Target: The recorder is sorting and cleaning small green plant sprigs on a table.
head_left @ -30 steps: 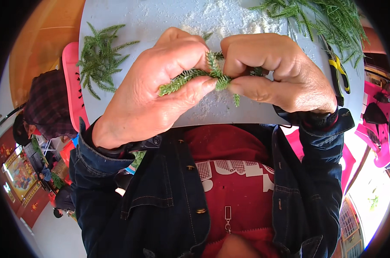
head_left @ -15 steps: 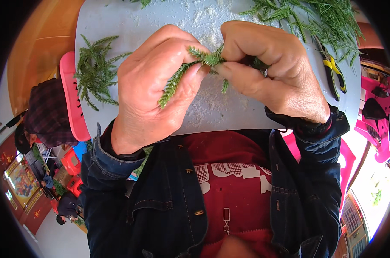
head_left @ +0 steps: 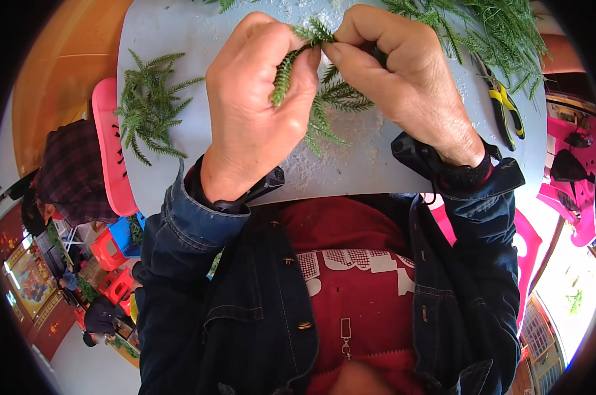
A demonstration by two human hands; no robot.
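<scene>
Pine sprig (head_left: pixel 316 31): held up over the worktop (head_left: pixel 173 26), between two hands; landmark for all places below
Left hand (head_left: pixel 255 99): directly left of the sprig; clamped on its stem, thumb tip against forefinger, with a green tip poking out under the pinch
Right hand (head_left: pixel 410 79): directly right of the sprig; clamped on it too, as far as visible, thumb pressed to bent forefinger; fingers of both hands almost touching
Slip risk: could roll or spring out of the pinch, being gripped by fingertips alone on a thin stem
Snap risk: could crack at the joint or shed needles, if bent sharply between two pinches so close together
Loose fronds (head_left: pixel 334 102): just below the sprig; cannot tell whether hanging from the right hand or lying on the worktop; could snag on the black wrist strap (head_left: pixel 413 155) if drawn nearer
Pliers (head_left: pixel 496 99): well right of the sprig, beside the branch pile (head_left: pixel 502 29); could be knocked by an outward swing of the right arm
Pine bunch (head_left: pixel 150 108): well left of the sprig; could be swept aside by the left sleeve
Blue plastic bin (head_left: pixel 122 238): far below and left of the sprig, beyond the worktop; seemingly with dark greenery inside; too small to tell more
</scene>
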